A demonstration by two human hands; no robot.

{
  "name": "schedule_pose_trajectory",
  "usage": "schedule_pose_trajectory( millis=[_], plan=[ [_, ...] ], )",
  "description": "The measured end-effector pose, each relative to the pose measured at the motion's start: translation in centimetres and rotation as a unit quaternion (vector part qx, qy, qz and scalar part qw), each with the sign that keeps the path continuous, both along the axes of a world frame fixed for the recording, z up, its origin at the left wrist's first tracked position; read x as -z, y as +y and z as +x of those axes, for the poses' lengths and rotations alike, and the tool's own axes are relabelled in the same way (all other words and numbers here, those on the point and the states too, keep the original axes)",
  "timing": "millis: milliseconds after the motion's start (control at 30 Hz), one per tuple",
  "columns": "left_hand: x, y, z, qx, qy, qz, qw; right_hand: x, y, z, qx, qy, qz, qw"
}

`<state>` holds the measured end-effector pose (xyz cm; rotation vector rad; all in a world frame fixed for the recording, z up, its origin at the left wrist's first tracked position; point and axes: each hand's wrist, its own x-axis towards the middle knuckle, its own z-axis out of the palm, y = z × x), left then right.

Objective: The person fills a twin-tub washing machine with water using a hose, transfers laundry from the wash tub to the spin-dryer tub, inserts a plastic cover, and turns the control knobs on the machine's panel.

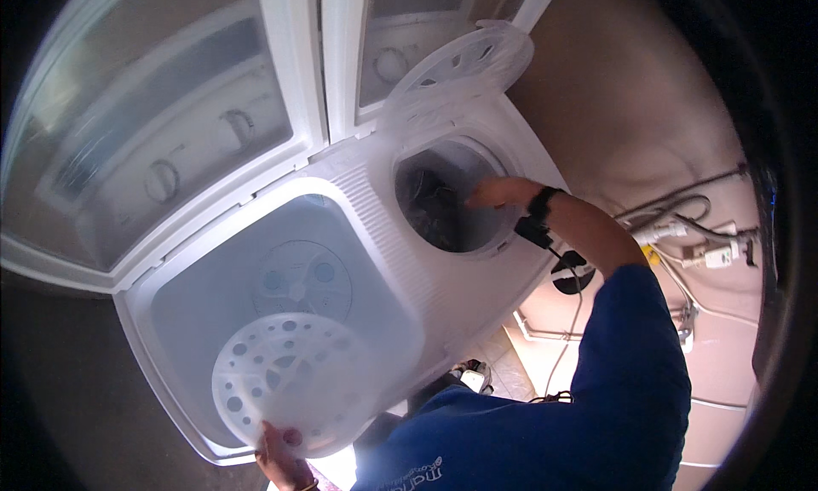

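Note:
My left hand (280,456) grips the lower edge of a round, translucent plastic disc (294,382) with many holes. The disc is held tilted over the near part of the wash tub (211,306) of a white twin-tub washing machine (434,318). On the right, my right hand (495,192) reaches into the round spin tub (486,235), its fingertips blurred and partly hidden. Dark cloth (434,197) lies inside that tub, close to the fingers. Whether the fingers touch it I cannot tell.
The large wash lid (307,63) and the narrower spin lid (409,44) stand raised at the back. A translucent inner cover (457,63) is lifted behind the spin tub. Cables and plugs (677,229) hang at the right wall; a cord (578,318) runs from my wristband (540,216).

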<state>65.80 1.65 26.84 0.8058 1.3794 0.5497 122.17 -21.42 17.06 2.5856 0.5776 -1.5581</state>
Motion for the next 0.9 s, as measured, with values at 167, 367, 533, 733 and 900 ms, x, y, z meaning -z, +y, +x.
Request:
schedule_pose_trajectory(
  millis=[167, 367, 533, 733, 900],
  plan=[
    [0.5, -1.0, 0.5, 0.204, 0.282, 0.204, 0.915, 13.6, 3.3, -0.1, -0.205, -0.055, 0.039, 0.976],
    [1.5, -2.1, 0.4, 0.214, 0.308, 0.264, 0.889, 19.8, 2.6, -2.8, -0.259, -0.270, 0.256, 0.891],
    [0.6, -1.3, 1.6, 0.310, 0.310, 0.353, 0.827, 7.5, 8.3, -0.8, -0.387, -0.179, 0.150, 0.892],
    [-1.4, -0.6, 4.5, 0.181, 0.268, 0.172, 0.931, -7.8, 3.5, -3.5, 0.330, -0.024, 0.390, 0.860],
    [-0.2, -0.6, 3.8, 0.037, 0.131, 0.100, 0.986, -16.9, -0.6, -7.5, 0.337, -0.105, 0.436, 0.828]
  ],
)
